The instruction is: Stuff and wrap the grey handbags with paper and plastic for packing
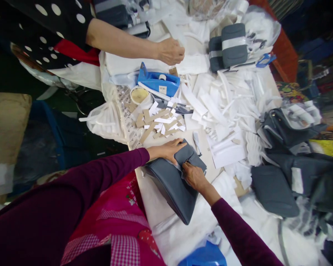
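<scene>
A dark grey handbag (169, 184) lies on the table's near edge, right in front of me. My left hand (169, 149) grips its upper end, thumb on the near side and fingers over the flap (187, 151). Just below, my right hand (194, 176) is closed, its fingers bunched against the bag by a small metal fitting (187, 161). What those fingertips pinch is hidden. A small cutter-like tool (196, 143) rests on the table just beyond the bag.
Across the table a co-worker's hand (170, 51) is over white material. Between us are a blue tape dispenser (158, 79), a tub (139, 95) and scattered card strips (161, 122). White padding pieces (211, 107) and more grey bags (274, 190) lie to the right.
</scene>
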Tool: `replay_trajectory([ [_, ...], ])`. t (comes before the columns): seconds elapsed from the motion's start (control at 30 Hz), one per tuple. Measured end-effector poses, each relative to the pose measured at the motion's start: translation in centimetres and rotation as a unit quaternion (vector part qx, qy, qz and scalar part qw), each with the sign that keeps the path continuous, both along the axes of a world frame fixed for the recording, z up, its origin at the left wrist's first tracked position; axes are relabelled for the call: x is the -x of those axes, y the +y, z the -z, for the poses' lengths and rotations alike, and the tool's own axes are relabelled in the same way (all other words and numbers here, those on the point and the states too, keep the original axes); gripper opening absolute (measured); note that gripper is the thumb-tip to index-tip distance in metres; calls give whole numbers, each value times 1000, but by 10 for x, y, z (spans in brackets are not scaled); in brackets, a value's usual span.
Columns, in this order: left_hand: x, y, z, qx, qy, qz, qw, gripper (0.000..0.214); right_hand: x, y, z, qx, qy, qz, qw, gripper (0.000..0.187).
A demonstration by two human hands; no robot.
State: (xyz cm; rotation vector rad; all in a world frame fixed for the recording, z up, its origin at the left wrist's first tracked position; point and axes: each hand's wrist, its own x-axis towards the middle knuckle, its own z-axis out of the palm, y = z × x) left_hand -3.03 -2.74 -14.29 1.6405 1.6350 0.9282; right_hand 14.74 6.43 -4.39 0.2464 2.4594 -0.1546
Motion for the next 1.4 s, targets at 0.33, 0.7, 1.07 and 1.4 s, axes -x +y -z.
replay_trajectory([
  [0.33, 0, -4, -13, 44, 35, -15, 998, 118, 13, -2, 25, 12, 6, -8, 1000, 27],
  [0.7, -15, 4, -74, 62, 270, 15, 961, 68, 10, -28, 11, -33, 141, 99, 984, 30],
  [1.07, -43, -5, -82, 72, 216, 113, 967, 58, -112, -52, 14, 182, 454, 692, 531, 38],
  [1.4, -33, -5, -86, 66, 28, 97, 993, 40, -104, -108, 10, 335, 436, 648, 527, 47],
])
